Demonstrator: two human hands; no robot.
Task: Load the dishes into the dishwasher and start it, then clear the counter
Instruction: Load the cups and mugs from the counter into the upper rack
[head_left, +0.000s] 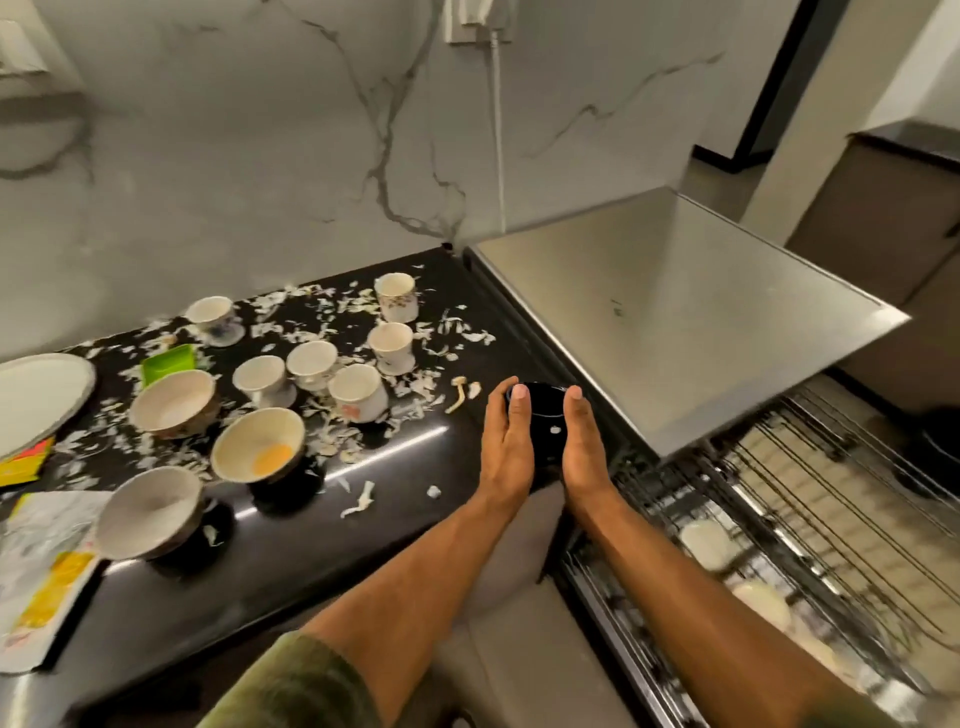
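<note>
Far left on the black bench (291, 545) we note a pale plate (36, 397), torn wrappers (41, 571) and a green packet (169, 361). Three bowls (257, 444) stand near the front edge, one with a yellow smear inside. Behind them six white cups (358, 392) stand among scattered white peelings (332, 306). Next, at the bench's right end, we see our left hand (506, 441) and right hand (584, 441) holding a black cup (543, 415) between them, fingers straight along its sides. Rightmost, the steel dishwasher (675, 312) has its wire rack (810, 519) pulled out, pale dishes blurred inside.
</note>
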